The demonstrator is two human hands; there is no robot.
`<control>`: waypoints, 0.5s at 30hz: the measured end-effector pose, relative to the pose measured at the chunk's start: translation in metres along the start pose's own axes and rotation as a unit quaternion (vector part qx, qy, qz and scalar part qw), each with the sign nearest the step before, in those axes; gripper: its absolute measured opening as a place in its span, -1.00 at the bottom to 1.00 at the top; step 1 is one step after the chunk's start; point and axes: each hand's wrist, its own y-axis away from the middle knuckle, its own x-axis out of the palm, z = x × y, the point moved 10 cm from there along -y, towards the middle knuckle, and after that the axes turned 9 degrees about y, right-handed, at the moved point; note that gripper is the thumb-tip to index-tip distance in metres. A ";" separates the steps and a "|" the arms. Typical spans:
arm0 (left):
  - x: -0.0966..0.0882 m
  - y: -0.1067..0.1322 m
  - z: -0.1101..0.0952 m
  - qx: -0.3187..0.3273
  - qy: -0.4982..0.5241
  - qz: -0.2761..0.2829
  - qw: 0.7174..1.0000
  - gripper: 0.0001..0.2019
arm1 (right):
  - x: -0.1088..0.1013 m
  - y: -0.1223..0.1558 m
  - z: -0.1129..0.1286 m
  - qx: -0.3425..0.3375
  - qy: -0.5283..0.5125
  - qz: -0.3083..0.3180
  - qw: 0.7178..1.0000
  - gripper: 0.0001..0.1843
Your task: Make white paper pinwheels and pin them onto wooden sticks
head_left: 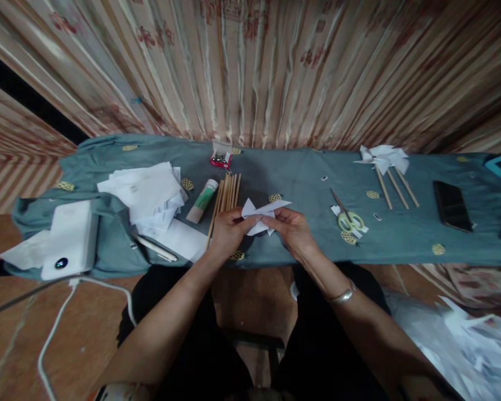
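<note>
the left hand (229, 227) and right hand (294, 229) pinch one paper pinwheel (254, 209), its centre between thumbs; mounted pinwheels (384, 158) seem finished, while bare sticks (225, 195) remain.

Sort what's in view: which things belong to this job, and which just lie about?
Likely the job's: white folded-paper pinwheel, thin brown wooden sticks, red cardboard box, green-handled metal scissors.

Probably incidental: black rectangular phone, white boxy plastic device.

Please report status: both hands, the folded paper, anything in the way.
Left hand, right hand: both pinching white folded-paper pinwheel. Pinwheel's points flaring outward. Possible obstacle: thin tan wooden sticks beside left hand.
</note>
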 end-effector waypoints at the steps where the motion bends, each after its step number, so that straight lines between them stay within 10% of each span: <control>1: 0.000 0.000 -0.001 0.003 -0.008 0.001 1.000 -0.73 | 0.000 0.000 -0.001 0.001 0.001 0.000 1.000 -0.67; 15: 0.000 0.001 -0.001 0.012 -0.056 0.013 0.998 -0.69 | -0.001 0.000 -0.006 0.027 -0.022 -0.013 0.999 -0.68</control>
